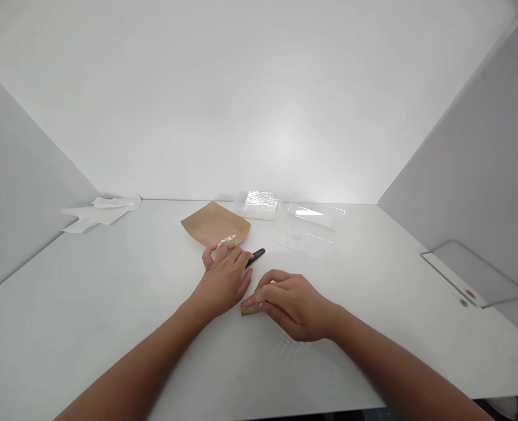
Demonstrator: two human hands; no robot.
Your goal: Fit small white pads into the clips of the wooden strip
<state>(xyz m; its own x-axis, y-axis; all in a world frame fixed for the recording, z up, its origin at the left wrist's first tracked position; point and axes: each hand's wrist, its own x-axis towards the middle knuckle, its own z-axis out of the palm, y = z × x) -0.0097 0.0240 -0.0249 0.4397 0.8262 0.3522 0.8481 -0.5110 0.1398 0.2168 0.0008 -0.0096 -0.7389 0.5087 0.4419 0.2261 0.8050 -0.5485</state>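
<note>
My left hand [224, 276] lies palm down at the front corner of a brown paper tray [210, 225]. Its fingers are apart, and I make out nothing held in them. Small white pieces [227, 239] show in the tray just beyond the fingertips. A black handle [257, 256] sticks out beside the index finger; its other end is hidden under the hand. Close by on the right, my right hand [292, 304] is closed, its fingers pinching a small brown block [251, 309] low over the white table. Part of the block is covered by the fingers.
Behind the tray stands a clear plastic-wrapped pack [259, 204]. Transparent plastic sheets or lids [314, 215] lie right of it. White tissues [105, 209] rest at the back left. A thin metal frame [454, 282] leans at the right wall. A faint grid pattern [293, 349] shows below my right hand.
</note>
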